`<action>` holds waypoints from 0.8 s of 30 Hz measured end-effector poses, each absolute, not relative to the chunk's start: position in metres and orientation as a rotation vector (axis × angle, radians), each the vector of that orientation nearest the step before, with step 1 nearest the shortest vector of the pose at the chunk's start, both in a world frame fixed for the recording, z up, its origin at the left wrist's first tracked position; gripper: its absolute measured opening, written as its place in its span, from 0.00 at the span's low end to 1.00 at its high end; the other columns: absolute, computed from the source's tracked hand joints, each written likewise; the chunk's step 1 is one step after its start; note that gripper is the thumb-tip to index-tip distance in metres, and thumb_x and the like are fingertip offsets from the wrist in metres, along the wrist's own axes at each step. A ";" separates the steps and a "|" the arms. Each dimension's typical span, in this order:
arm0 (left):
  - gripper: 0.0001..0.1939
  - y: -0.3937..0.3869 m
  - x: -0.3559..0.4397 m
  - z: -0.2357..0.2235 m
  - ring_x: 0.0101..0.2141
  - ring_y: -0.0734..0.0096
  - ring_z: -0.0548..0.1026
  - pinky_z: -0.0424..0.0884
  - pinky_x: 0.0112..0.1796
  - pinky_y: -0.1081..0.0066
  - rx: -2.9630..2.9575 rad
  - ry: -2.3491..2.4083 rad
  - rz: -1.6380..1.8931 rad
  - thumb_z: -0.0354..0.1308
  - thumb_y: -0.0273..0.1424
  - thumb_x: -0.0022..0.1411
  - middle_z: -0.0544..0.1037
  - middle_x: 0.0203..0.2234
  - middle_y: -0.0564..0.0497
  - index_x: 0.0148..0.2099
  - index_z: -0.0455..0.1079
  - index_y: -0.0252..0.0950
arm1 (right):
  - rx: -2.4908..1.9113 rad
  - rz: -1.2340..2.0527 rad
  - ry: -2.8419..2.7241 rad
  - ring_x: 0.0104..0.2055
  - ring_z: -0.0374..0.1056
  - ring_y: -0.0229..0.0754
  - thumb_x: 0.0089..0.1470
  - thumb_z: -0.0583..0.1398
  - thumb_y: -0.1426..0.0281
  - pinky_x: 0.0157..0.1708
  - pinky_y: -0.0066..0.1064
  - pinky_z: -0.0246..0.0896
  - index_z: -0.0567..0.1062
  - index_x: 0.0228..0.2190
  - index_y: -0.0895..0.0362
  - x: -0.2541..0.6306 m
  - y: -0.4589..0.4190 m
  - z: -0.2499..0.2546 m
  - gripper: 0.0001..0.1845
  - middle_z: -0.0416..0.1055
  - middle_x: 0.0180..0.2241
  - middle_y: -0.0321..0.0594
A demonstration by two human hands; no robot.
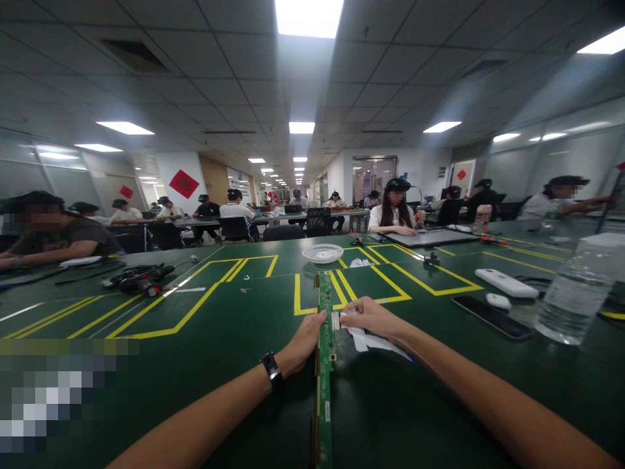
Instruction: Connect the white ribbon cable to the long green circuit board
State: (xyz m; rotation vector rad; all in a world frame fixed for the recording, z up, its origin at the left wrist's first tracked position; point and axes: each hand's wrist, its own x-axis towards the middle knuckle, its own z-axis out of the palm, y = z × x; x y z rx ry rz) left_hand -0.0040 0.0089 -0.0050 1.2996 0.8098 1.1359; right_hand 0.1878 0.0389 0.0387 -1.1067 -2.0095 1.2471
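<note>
A long narrow green circuit board lies on the green table, running straight away from me. My left hand, with a black watch on the wrist, presses against the board's left edge, fingers closed on it. My right hand sits just right of the board, fingers pinched on a white strip of paper or tape that trails under the wrist. A small white label lies on the board between the two hands.
A white mesh bowl stands beyond the board. At right lie a black phone, a white mouse-like thing, a white bar and a water bottle. Black tools lie at left. Several people sit at tables around.
</note>
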 end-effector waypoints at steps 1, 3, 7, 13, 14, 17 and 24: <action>0.25 0.009 -0.004 -0.005 0.22 0.76 0.68 0.64 0.26 0.76 1.303 0.808 1.128 0.53 0.50 0.58 0.75 0.23 0.50 0.33 0.72 0.29 | -1.116 1.211 -2.039 0.21 0.59 0.32 0.46 0.63 0.58 0.19 0.23 0.48 0.77 0.31 0.62 0.189 0.040 0.039 0.19 0.69 0.20 0.34; 0.26 0.008 -0.004 -0.004 0.22 0.75 0.69 0.64 0.26 0.76 1.307 0.804 1.121 0.53 0.50 0.58 0.75 0.23 0.50 0.34 0.72 0.28 | -1.127 1.159 -2.083 0.20 0.57 0.31 0.46 0.63 0.57 0.18 0.23 0.45 0.78 0.32 0.62 0.190 0.042 0.039 0.20 0.67 0.19 0.33; 0.25 0.007 -0.003 -0.003 0.22 0.76 0.68 0.64 0.27 0.76 1.289 0.819 1.144 0.53 0.50 0.58 0.74 0.23 0.50 0.34 0.72 0.29 | -1.110 1.183 -2.049 0.21 0.58 0.32 0.46 0.63 0.58 0.20 0.23 0.48 0.77 0.32 0.62 0.187 0.045 0.034 0.19 0.68 0.20 0.33; 0.26 0.006 -0.003 0.000 0.24 0.74 0.69 0.65 0.29 0.74 1.306 0.801 1.143 0.52 0.50 0.59 0.75 0.24 0.49 0.36 0.73 0.28 | -1.083 1.230 -1.985 0.23 0.61 0.32 0.49 0.60 0.56 0.23 0.24 0.52 0.75 0.27 0.61 0.181 0.043 0.029 0.18 0.69 0.23 0.34; 0.26 0.006 -0.003 -0.001 0.24 0.74 0.69 0.65 0.29 0.75 1.312 0.805 1.142 0.53 0.50 0.58 0.74 0.24 0.50 0.35 0.73 0.29 | -1.089 1.220 -1.984 0.23 0.61 0.33 0.49 0.60 0.55 0.23 0.24 0.52 0.75 0.27 0.61 0.181 0.042 0.029 0.19 0.69 0.23 0.34; 0.26 0.008 -0.004 -0.003 0.24 0.75 0.67 0.64 0.28 0.75 1.325 0.818 1.140 0.53 0.50 0.58 0.74 0.24 0.50 0.34 0.73 0.29 | -1.107 1.196 -1.988 0.21 0.59 0.32 0.49 0.59 0.53 0.21 0.24 0.50 0.74 0.26 0.61 0.181 0.043 0.028 0.21 0.67 0.20 0.32; 0.25 0.010 -0.005 -0.006 0.25 0.74 0.68 0.63 0.29 0.75 1.336 0.803 1.107 0.53 0.49 0.58 0.74 0.26 0.49 0.36 0.72 0.29 | -1.060 1.215 -2.030 0.20 0.56 0.31 0.48 0.60 0.53 0.19 0.23 0.46 0.75 0.26 0.61 0.183 0.046 0.026 0.22 0.66 0.20 0.32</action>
